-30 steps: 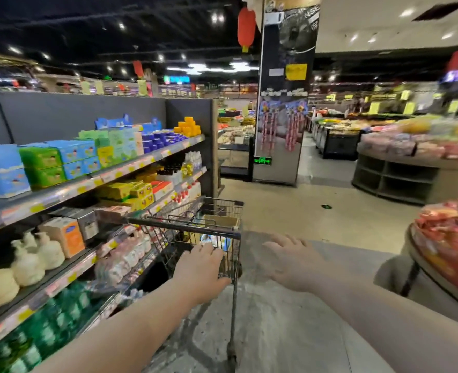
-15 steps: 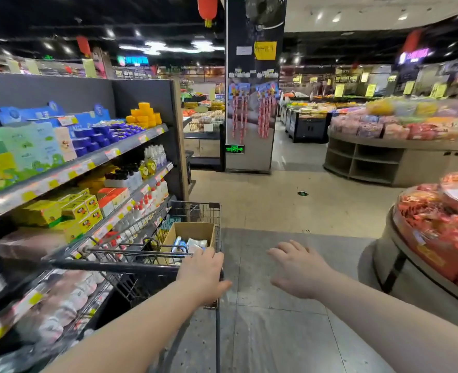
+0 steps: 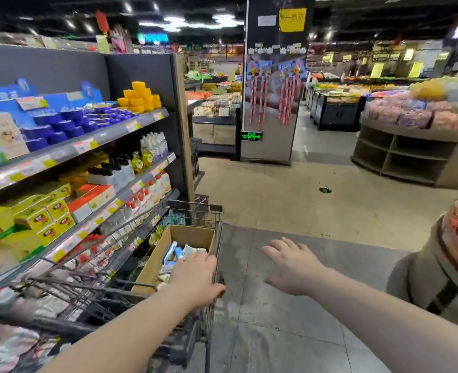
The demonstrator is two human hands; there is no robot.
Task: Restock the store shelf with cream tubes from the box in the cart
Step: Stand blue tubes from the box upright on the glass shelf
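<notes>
Now the cream tubes (image 3: 175, 254) lie in a loose heap in the open cardboard box (image 3: 190, 235), just beyond the left fingertips and a little below them. The box sits inside the wire cart (image 3: 195, 211), whose near rim the left hand (image 3: 195, 278) grips, fingers curled over the top and thumb wrapped round the outer side. The right hand (image 3: 292, 267) hangs over the grey floor (image 3: 276, 332), clear of the cart, fingers spread and straight, holding nothing. The shelf (image 3: 93, 144) runs close along the far side of the cart from that free hand. The step looks like parking the cart. Steady it with the gripping hand, then bring the free fingers across the rim into the box and pinch one tube by its body, not its cap.
</notes>
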